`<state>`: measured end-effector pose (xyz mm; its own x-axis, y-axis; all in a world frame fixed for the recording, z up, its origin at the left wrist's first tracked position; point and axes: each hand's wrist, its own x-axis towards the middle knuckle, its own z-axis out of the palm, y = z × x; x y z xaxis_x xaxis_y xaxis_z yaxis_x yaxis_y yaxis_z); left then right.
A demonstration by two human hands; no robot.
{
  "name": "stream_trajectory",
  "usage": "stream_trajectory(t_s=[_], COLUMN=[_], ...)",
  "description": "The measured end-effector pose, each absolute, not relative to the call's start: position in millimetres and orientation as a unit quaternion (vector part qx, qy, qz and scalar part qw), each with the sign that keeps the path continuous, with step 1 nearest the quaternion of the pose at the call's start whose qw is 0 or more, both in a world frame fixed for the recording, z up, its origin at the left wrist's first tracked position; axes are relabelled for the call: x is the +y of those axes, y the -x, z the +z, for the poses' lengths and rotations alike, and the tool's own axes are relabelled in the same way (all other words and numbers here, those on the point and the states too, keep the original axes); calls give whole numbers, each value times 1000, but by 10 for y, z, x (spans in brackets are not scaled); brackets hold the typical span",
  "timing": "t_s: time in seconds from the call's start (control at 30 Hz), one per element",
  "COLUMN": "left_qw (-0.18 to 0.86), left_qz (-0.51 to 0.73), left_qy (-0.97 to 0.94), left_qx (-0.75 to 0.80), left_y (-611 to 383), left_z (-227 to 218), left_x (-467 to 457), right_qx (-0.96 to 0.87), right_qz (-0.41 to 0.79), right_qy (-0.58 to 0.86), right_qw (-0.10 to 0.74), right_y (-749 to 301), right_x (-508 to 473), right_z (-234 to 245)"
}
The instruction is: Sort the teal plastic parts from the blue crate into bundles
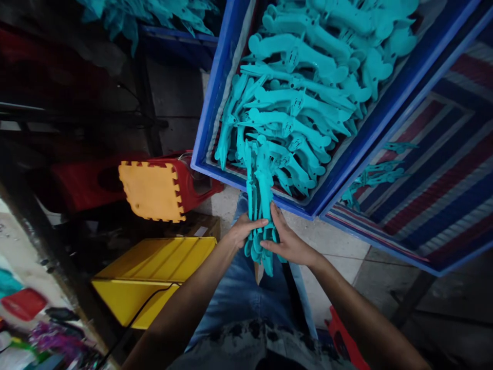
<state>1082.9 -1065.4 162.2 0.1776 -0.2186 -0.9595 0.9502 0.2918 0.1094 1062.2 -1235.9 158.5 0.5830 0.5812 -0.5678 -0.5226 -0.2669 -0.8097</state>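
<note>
Between my two hands I hold a bundle of long teal plastic pieces, lying side by side and pointing away from me. My left hand closes on the bundle's left side, thumb across the top. From the right, my right hand grips the same bundle near its lower end. The far end of the bundle overlaps the near rim of a blue crate. That crate is filled with many similar teal pieces, stacked in rows. Exactly what the pieces are I cannot tell.
A second blue crate with a striped lining stands at the right, holding a few teal pieces. To the left are a red stool with an orange foam mat and a yellow bin. More teal pieces are heaped at the top left.
</note>
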Motion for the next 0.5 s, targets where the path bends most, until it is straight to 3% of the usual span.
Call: stream_trajectory(t_s=[0.3,0.5], left_qw=[663,676], left_qz=[-483,-452], left_qy=[-389,-394], left_qx=[421,429], left_y=[-11007,-11034], left_z=[1568,1325], left_x=[-10763,-10809], right_qx=[83,154], right_qz=[432,359], right_qy=[641,603], right_qw=[629,696], right_y=[-10780,-10793], right_x=[-12482,-12636], right_z=[1699,1518])
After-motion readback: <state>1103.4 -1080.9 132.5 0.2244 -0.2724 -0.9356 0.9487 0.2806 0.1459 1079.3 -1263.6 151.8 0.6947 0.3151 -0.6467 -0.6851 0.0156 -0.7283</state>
